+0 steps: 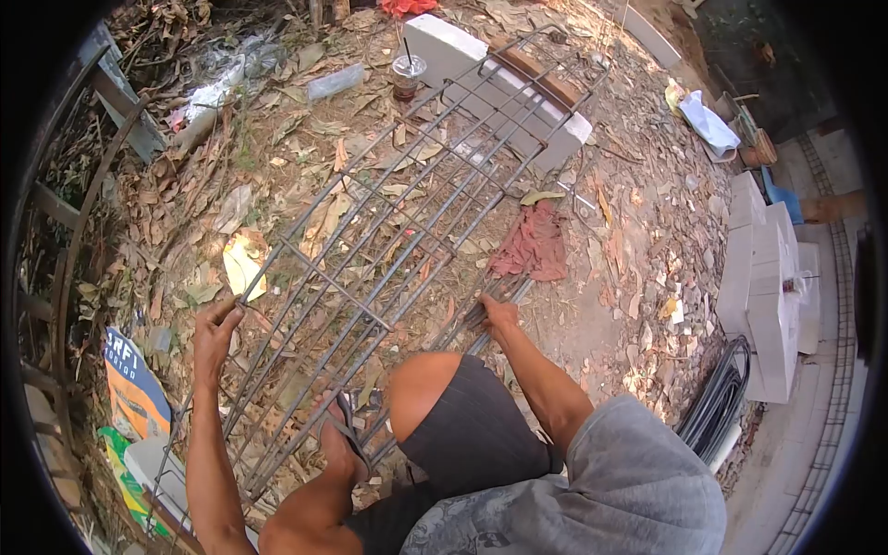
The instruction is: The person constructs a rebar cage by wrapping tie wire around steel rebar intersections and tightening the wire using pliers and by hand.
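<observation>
Head view: left hand (216,331) pinches rebar cage (398,213), right hand (500,314) closed around rods (472,319).

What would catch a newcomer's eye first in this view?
Most likely the long steel-bar cage, slanting across the middle of the view from the lower left to the pale block at the top, with the left hand at its left edge. Next, the crumpled reddish cloth right of centre, just beyond the right hand, and the cup of dark drink standing left of the block.
</observation>
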A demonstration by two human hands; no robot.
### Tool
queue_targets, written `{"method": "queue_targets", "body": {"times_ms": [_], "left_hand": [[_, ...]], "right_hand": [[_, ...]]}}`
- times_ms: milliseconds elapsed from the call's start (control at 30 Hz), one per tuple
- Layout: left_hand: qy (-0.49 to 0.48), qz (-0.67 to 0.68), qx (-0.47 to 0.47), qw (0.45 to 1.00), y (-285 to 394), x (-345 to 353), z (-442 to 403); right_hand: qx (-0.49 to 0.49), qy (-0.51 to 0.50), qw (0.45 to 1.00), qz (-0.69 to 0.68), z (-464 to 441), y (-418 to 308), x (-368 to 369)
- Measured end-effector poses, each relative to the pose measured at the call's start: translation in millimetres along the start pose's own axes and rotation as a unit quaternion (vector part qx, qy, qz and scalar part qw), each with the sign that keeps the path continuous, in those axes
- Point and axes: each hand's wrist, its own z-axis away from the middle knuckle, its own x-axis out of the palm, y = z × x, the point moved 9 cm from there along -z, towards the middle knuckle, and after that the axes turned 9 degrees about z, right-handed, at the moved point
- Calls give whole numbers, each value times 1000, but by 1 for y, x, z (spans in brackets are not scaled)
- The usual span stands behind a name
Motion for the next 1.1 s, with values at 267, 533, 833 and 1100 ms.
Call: {"method": "queue_targets", "body": {"times_ms": [267, 533, 833, 1100], "left_hand": [[-15, -56, 22, 998, -5, 0, -6], [25, -40, 69, 996, 1, -1, -1], [41, -22, 80, 996, 1, -1, -2], [67, -17, 98, 993, 3, 0, 0]], "right_hand": [[30, -213, 951, -220, 10, 2, -47], [-491, 29, 827, 272, 197, -237, -170], [-736, 100, 314, 591, 530, -367, 15], [-700, 121, 22, 704, 570, -364, 195]]}}
